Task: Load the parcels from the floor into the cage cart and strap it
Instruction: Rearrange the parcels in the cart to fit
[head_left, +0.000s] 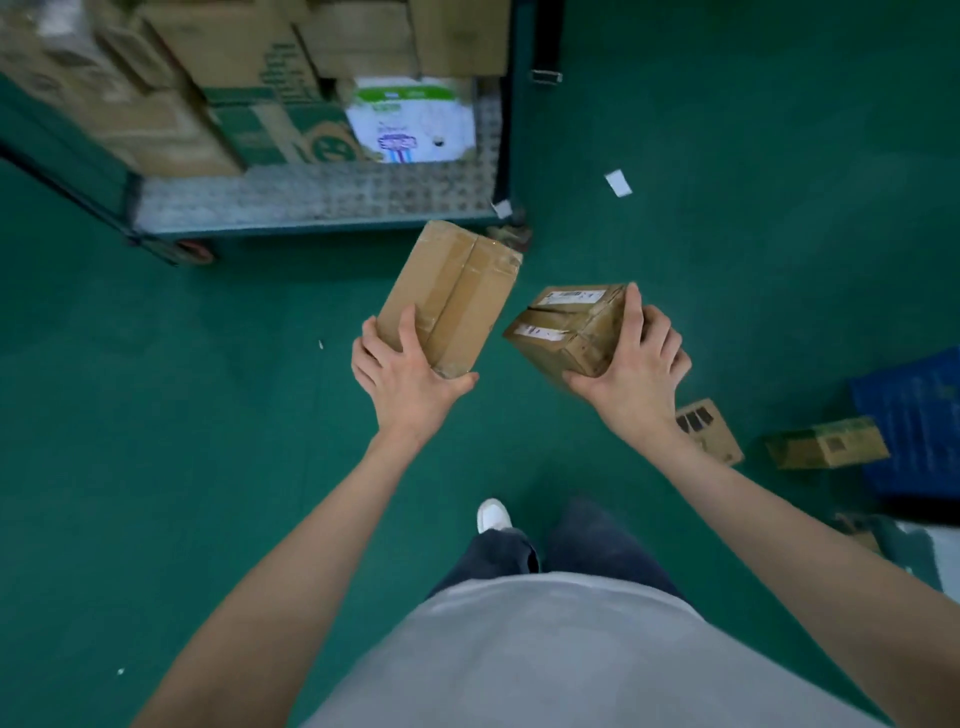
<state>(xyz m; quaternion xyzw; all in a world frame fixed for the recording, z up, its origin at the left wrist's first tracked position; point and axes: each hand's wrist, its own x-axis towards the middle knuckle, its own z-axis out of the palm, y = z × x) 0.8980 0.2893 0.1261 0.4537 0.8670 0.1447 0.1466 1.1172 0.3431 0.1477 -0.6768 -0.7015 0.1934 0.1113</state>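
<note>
- Head view: we carry one parcel per hand before the cage cart (322, 195); left hand (402, 371) clasps the plain carton (449, 299), right hand (636, 364) the taped pair (569, 327).
- Risk: one-handed hold; either could slip and drop onto the floor (156, 389).

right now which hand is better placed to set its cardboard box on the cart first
Probably the left hand. Its plain brown cardboard box already reaches almost to the edge of the cage cart's metal deck. The right hand holds its labelled brown cardboard box farther back and to the side.
</note>
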